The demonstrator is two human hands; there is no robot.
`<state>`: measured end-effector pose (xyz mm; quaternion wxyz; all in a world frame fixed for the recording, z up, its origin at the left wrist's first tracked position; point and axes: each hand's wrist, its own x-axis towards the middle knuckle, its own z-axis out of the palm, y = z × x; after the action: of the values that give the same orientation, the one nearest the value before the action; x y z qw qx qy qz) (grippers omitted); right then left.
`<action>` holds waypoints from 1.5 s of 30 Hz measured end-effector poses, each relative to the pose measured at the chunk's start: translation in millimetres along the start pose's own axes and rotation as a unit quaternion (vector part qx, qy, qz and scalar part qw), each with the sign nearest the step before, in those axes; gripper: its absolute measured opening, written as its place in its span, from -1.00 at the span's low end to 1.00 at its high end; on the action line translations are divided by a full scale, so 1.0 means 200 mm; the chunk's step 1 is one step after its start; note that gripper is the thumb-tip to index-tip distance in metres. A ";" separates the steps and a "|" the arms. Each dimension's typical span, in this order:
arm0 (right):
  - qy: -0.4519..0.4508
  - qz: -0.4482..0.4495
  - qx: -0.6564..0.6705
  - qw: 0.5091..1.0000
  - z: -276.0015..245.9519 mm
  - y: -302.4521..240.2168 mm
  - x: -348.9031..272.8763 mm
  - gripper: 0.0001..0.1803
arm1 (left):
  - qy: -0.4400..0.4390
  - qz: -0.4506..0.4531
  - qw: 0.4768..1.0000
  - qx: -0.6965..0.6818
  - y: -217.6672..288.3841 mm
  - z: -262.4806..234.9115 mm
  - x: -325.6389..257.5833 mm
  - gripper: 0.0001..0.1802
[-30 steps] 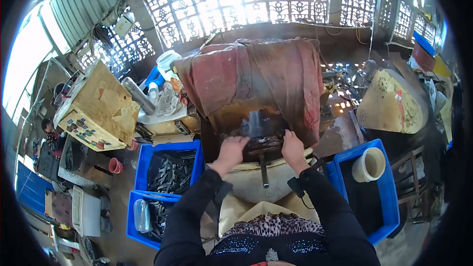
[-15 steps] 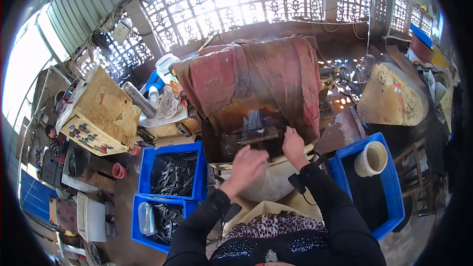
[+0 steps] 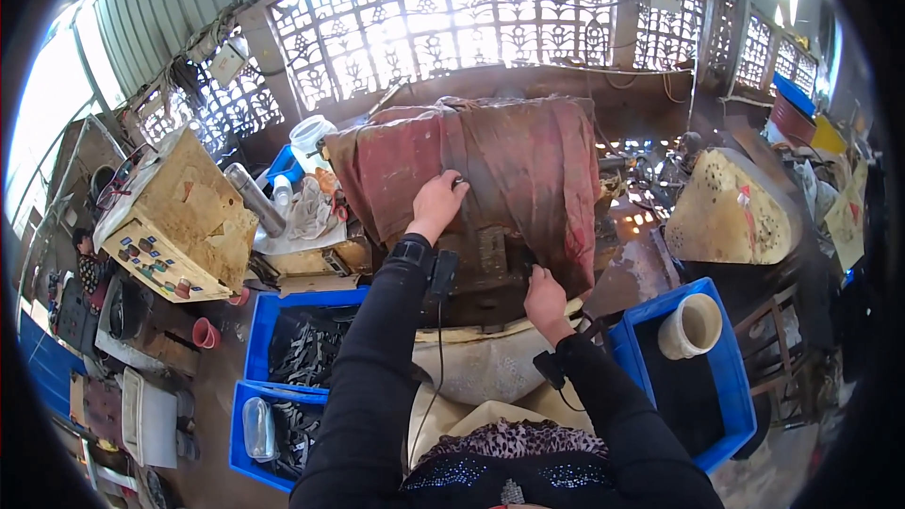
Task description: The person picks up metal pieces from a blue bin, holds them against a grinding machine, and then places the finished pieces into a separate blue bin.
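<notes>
A worn red cloth lies draped over a boxy brown machine in front of me. My left hand is raised against the front of the cloth, its fingers pinched together. A small dark spot shows at those fingertips; whether it is a separate piece or a fold of cloth I cannot make out. Lower down, at the machine's dark opening, my right hand is closed, with something small and dark at its fingertips. What it holds is too small to name.
Two blue crates with dark flat pieces stand at the left. At the right, a blue crate holds a pale bucket. A stained control box and a metal flask stand back left.
My left hand has risen from the machine's lower front edge to the cloth. My right hand has come slightly lower. The blurred grey patch in the opening is gone, and the view has shifted slightly.
</notes>
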<state>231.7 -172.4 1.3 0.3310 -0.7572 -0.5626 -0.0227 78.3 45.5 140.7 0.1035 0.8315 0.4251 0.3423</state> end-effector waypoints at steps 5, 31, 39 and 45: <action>-0.012 0.006 -0.007 1.000 -0.01 0.01 0.01 -0.72 | -0.042 -0.064 0.997 -0.005 0.00 0.04 0.09 -0.65; -0.049 -0.072 -0.066 0.994 0.15 0.14 0.04 -0.73 | 0.160 -0.475 0.856 0.129 -1.21 -1.08 -2.27 -0.79; -0.080 -0.041 -0.071 0.993 0.11 0.12 0.01 -0.75 | 0.147 -0.361 0.897 0.209 -1.17 -0.90 -2.34 -0.84; -0.083 -0.008 -0.063 0.995 0.12 0.11 0.09 -0.76 | -0.004 -0.313 0.929 0.199 -1.19 -0.57 -1.92 -0.85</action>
<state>248.7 -148.8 -19.8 0.2351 -0.7709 -0.5920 0.0022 -302.2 -119.5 -69.6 0.0395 0.6613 0.7224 0.1981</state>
